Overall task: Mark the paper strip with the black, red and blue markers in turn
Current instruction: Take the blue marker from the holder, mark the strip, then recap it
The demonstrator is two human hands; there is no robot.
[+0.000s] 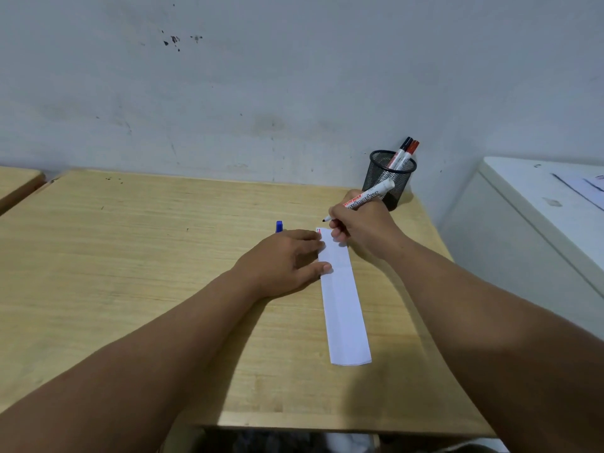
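Left hand (287,256) flat and spread, fingertips and thumb pressing the paper strip (343,299) to the desk (130,256). Right hand (362,227) curled tight around an uncapped marker (366,199), dark tip just beyond the strip's far end. Blue cap (279,226) half hidden beyond the left knuckles. Black-capped marker (400,153) and red-capped marker (408,155) upright in the mesh cup (389,178) past the right hand. Small reddish mark at the strip's far corner, hard to make out.

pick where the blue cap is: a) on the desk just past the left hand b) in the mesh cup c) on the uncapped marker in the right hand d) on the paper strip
a: the blue cap pokes out on the desk behind the left hand's fingers, apart from the mesh cup.
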